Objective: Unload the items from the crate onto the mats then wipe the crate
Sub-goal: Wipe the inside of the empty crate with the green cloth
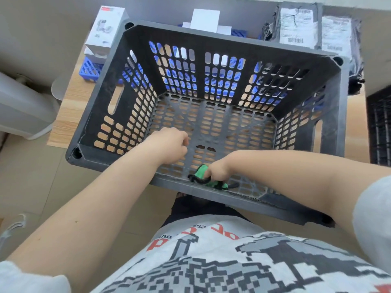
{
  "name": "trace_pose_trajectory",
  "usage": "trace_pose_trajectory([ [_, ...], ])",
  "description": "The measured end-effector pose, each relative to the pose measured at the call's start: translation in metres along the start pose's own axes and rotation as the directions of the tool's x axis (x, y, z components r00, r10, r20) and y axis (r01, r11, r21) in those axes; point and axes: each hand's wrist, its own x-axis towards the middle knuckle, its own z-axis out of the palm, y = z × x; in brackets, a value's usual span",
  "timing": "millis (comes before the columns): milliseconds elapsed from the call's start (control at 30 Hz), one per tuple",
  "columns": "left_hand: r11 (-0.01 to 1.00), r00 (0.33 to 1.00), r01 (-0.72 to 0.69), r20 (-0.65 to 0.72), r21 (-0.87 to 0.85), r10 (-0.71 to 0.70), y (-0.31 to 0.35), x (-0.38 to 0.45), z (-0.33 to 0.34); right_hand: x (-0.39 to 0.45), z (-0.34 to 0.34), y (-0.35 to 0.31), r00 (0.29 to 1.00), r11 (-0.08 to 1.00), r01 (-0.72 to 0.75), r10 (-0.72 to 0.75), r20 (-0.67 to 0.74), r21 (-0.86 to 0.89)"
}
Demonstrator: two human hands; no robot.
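A dark grey perforated crate (pixel 211 34) stands on a wooden table, with nothing inside but my hands and a cloth. My right hand (pixel 218 171) grips a green cloth with black edging (pixel 201 172) against the crate floor by the near wall. My left hand (pixel 169 144) is inside the crate too, fingers curled, hovering over the floor to the left of the cloth; I see nothing in it. Beyond the crate lie blue grid mats (pixel 91 68) carrying white boxes (pixel 105 28) and grey parcel bags (pixel 296 24).
The wooden table (pixel 67 115) shows at the crate's left and right. A white plastic bin (pixel 19 106) stands on the floor at the left. A black grid object (pixel 378 127) sits at the right edge. My shirt fills the bottom of the view.
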Motion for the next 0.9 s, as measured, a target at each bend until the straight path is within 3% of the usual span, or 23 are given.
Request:
trace_pose_trajectory([
  [200,0.999,1.0,-0.015,0.022,0.033,0.014,0.001,-0.002,0.002,-0.018,0.005,0.021,0.962,0.97,-0.243,0.238,0.134,0.018],
  [267,0.999,1.0,-0.026,0.016,0.045,0.025,0.002,-0.002,0.002,-0.029,-0.002,0.021,0.947,0.953,-0.272,0.289,0.138,-0.132],
  [367,0.996,0.995,-0.071,0.071,0.046,0.067,0.001,0.0,0.003,-0.041,0.002,0.012,0.962,0.871,-0.2,0.261,0.079,-0.448],
  [433,0.994,0.987,-0.11,0.121,-0.007,0.11,0.001,-0.002,0.004,-0.037,0.006,0.014,0.969,0.848,-0.168,0.236,0.073,-0.502],
  [467,0.992,0.982,-0.124,0.138,-0.037,0.128,0.002,-0.002,0.004,-0.037,0.004,0.016,0.966,0.874,-0.175,0.242,0.093,-0.453],
  [533,0.986,0.976,-0.151,0.15,-0.072,0.16,0.006,-0.006,0.003,-0.043,-0.005,0.018,0.949,0.956,-0.229,0.261,0.179,-0.18],
  [633,0.968,0.964,-0.205,0.144,-0.142,0.225,0.011,-0.016,-0.001,-0.068,-0.018,0.018,0.93,0.944,-0.293,0.245,0.273,0.153],
  [700,0.943,0.94,-0.278,0.152,-0.183,0.306,0.016,-0.027,-0.006,-0.089,-0.024,0.023,0.95,0.951,-0.248,0.201,0.239,0.187],
  [767,0.914,0.903,-0.363,0.173,-0.182,0.393,0.027,-0.039,-0.011,-0.108,-0.029,0.028,0.971,0.966,-0.224,0.21,0.111,0.126],
  [833,0.886,0.863,-0.448,0.204,-0.116,0.463,0.043,-0.053,-0.01,-0.11,-0.026,0.036,0.968,0.968,-0.242,0.237,-0.082,-0.062],
  [900,0.825,0.823,-0.555,0.213,0.106,0.526,0.061,-0.064,0.003,-0.1,-0.015,0.039,0.967,0.932,-0.254,0.237,-0.094,-0.257],
])
